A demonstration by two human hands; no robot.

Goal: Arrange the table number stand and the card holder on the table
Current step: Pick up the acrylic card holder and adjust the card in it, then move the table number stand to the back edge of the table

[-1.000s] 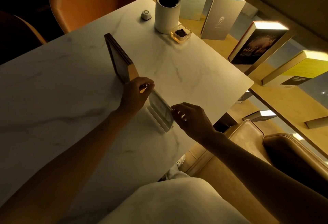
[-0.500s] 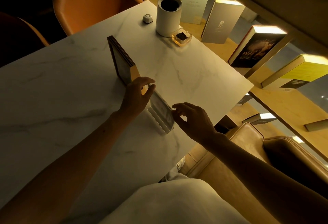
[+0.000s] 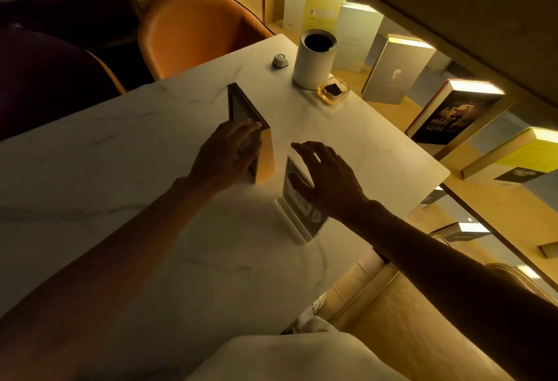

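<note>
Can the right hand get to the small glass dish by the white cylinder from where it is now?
Probably yes. The right hand hovers open over the white card stand, and only bare marble table lies between it and the glass dish; nothing stands in that path.

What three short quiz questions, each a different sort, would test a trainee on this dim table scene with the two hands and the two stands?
1. True or false: the left hand rests on the dark wood-edged upright card holder.
2. Multiple choice: the small amber glass dish sits (A) on the orange chair, (B) beside the white cylindrical container, (C) under the right hand.
3. Fill in: the right hand is spread over the white-based table number ____.

Key: 1 true; 2 B; 3 stand.
</note>
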